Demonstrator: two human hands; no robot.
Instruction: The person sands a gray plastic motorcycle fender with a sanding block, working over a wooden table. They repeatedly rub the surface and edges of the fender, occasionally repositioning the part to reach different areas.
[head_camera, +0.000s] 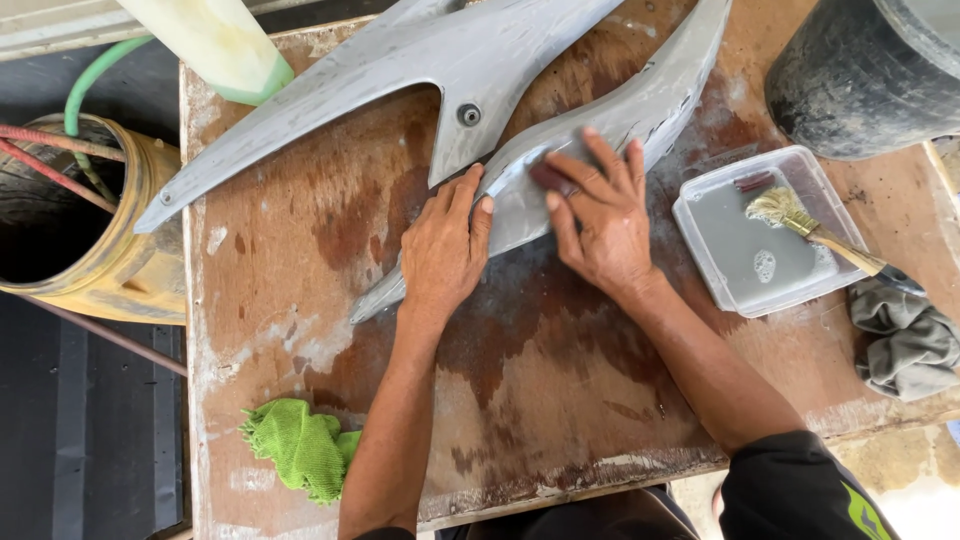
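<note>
Grey primer covers the long curved panel (600, 130) that lies across the wet, stained wooden board (560, 400), and this is the piece both hands work on. The right hand (600, 215) lies flat on it with fingers spread, pressing a small dark sanding pad (550, 178) against the surface under the fingertips; the left hand (445, 245) rests just beside it, fingers together and pressed down on the panel's lower edge to steady it. A second grey panel (440, 70) with a bolt hole lies above, touching or nearly touching the first. To the right stands a clear plastic tub (700, 215) of cloudy water with a brush (810, 228) resting in it, a grey rag (905, 340) near it, and a green cloth (300, 450) at the board's near left edge. Judged from this, the rubbing goes best with even, flat pressure along the curve, the surface kept wet, and the left hand holding firm so the narrow piece does not slide on the slick board.
</note>
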